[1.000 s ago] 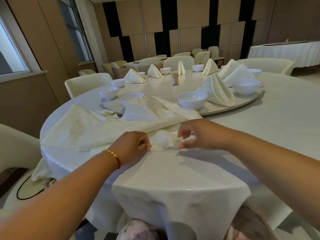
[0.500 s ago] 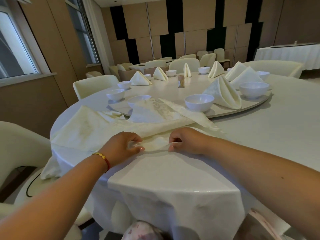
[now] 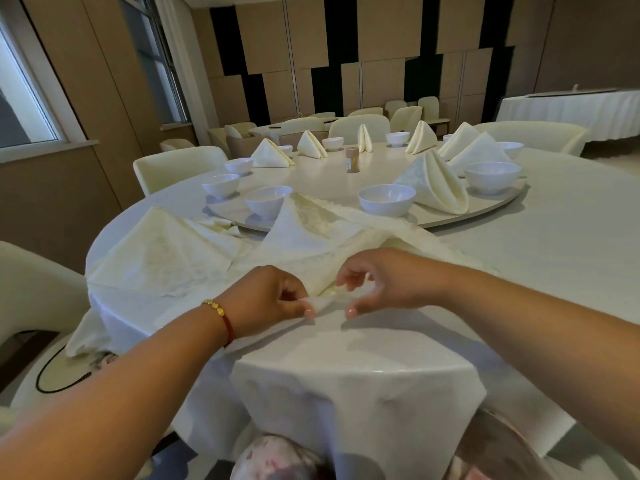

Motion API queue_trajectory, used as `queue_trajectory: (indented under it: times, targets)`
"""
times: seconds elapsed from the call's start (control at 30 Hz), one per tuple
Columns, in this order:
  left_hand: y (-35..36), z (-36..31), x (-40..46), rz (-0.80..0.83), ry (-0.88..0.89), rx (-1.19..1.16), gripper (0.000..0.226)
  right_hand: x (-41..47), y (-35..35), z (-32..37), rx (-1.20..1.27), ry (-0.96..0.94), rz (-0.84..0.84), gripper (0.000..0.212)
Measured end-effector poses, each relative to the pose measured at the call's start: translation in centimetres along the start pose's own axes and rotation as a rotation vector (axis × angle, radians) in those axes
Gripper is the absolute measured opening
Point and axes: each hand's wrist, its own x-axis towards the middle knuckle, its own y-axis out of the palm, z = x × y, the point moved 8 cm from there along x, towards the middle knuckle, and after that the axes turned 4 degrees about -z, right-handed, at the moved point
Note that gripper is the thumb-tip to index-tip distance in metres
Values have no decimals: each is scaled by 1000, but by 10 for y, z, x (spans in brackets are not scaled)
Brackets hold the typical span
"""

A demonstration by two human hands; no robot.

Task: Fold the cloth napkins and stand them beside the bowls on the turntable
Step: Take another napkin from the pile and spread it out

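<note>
A cream cloth napkin (image 3: 304,244) lies half unfolded on the white tablecloth in front of me, its far part draped onto the turntable (image 3: 311,174). My left hand (image 3: 273,296) pinches the napkin's near corner between thumb and fingers. My right hand (image 3: 384,282) pinches the same near edge a little to the right, fingers curled. Another flat napkin (image 3: 162,254) lies to the left. Several white bowls stand on the turntable; the nearest are one bowl (image 3: 387,199) and another bowl (image 3: 268,201). A folded napkin (image 3: 433,183) stands upright beside the right one.
Several more folded napkins and bowls ring the far side of the turntable, with a small brown toothpick holder (image 3: 352,160) at its middle. Cream chairs (image 3: 180,166) surround the table. A second draped table (image 3: 571,109) stands at the back right.
Both hands have lifted the napkin's near edge slightly and drawn it toward me, moving closer together. The view has shifted a little.
</note>
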Motion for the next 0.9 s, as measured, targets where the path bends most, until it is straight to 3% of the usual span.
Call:
queue_trajectory:
  times: [0.13,0.27,0.37,0.47,0.57,0.77,0.9]
  targets:
    - [2,-3,-8,69,-30,3,16,0,19,12,-63,-61,71,12]
    - [-14,36,-29,131,-175,-11,57,-15,5,-12,-102,47,220,13]
    - [-31,70,-33,-7,-236,85,32,-21,5,-14,-164,73,262,18]
    - [-45,111,-35,-172,-465,229,48,-19,23,23,-131,-114,158,40]
    - [-48,137,-41,-175,-664,383,64,-21,53,66,-101,-358,87,51]
    - [-42,130,-35,-202,-620,176,36,-26,69,88,-93,-511,-75,33]
    - [-40,128,-33,-211,-585,133,32,-32,74,89,-166,-551,-2,60]
